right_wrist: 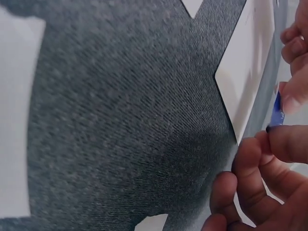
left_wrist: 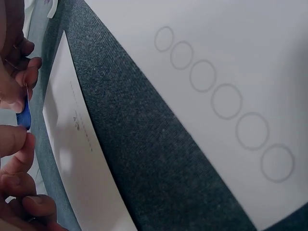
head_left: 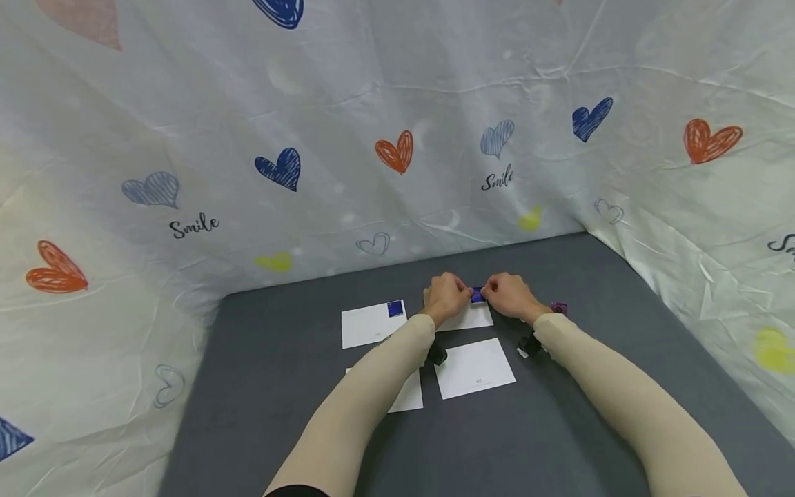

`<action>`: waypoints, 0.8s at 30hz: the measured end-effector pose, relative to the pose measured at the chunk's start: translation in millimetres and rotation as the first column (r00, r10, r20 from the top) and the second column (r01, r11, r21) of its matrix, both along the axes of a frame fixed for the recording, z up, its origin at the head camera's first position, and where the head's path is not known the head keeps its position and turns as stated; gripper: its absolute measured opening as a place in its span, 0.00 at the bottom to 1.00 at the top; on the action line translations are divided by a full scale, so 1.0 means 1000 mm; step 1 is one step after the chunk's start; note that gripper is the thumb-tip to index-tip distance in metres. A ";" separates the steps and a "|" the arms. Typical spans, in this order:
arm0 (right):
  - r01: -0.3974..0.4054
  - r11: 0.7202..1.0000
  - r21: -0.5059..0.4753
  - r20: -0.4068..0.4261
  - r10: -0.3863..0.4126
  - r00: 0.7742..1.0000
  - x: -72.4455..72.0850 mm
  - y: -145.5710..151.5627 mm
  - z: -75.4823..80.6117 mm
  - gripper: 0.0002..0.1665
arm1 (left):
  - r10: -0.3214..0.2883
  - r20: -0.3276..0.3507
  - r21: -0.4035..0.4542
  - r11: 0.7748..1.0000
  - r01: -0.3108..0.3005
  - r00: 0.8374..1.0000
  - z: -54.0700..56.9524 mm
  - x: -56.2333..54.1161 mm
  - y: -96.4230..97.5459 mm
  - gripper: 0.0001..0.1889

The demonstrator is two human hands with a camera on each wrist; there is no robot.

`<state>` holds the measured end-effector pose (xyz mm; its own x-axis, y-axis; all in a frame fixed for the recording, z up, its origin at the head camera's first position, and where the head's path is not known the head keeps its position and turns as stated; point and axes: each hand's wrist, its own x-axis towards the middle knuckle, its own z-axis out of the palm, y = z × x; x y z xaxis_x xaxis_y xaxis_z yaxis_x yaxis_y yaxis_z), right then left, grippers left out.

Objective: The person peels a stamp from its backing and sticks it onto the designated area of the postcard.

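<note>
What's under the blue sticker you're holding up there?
A white card lies on the grey mat below the blue sticker, which both hands pinch. The hands cover the card's far edge.

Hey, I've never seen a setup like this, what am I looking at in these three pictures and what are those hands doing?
No machine here: a person works with two bare hands. The wide picture comes from a camera on their head; the two close-ups come from cameras strapped to each wrist. In the head view, the left hand and the right hand meet over a dark grey table and together pinch a small blue sticker. White cards lie on the table; one already carries a blue sticker. A heart-printed sheet hangs behind. The wrist views show the fingers gripping the sticker edge-on above a card.
</note>
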<state>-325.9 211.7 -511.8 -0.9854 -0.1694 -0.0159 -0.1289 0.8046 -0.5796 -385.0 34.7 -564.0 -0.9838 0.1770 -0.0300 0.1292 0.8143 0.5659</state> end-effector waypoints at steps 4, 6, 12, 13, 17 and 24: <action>0.001 1.000 0.027 0.039 -0.002 0.999 -0.005 0.002 -0.001 0.15 | 0.000 -0.008 -0.003 1.000 0.000 1.000 0.010 0.009 0.004 0.11; 0.009 0.999 0.036 0.052 -0.011 0.999 -0.007 0.002 -0.003 0.15 | 0.005 -0.009 -0.019 1.000 -0.006 1.000 0.012 0.013 0.006 0.11; -0.005 1.000 0.010 0.064 0.005 0.998 -0.016 0.008 -0.016 0.16 | -0.007 0.017 -0.029 1.000 0.007 1.000 -0.002 -0.002 0.003 0.11; -0.010 1.000 0.010 0.069 0.009 0.998 -0.019 0.009 -0.019 0.17 | -0.003 0.009 -0.029 1.000 0.003 1.000 -0.002 -0.001 0.003 0.11; -0.025 0.999 0.034 0.067 0.023 0.997 -0.043 0.019 -0.049 0.18 | 0.001 0.018 -0.018 1.000 -0.001 1.000 0.019 0.014 0.004 0.11; -0.020 0.994 0.110 0.050 0.015 0.999 -0.063 0.020 -0.076 0.16 | -0.004 0.022 -0.014 1.000 0.004 1.000 0.031 0.029 0.002 0.13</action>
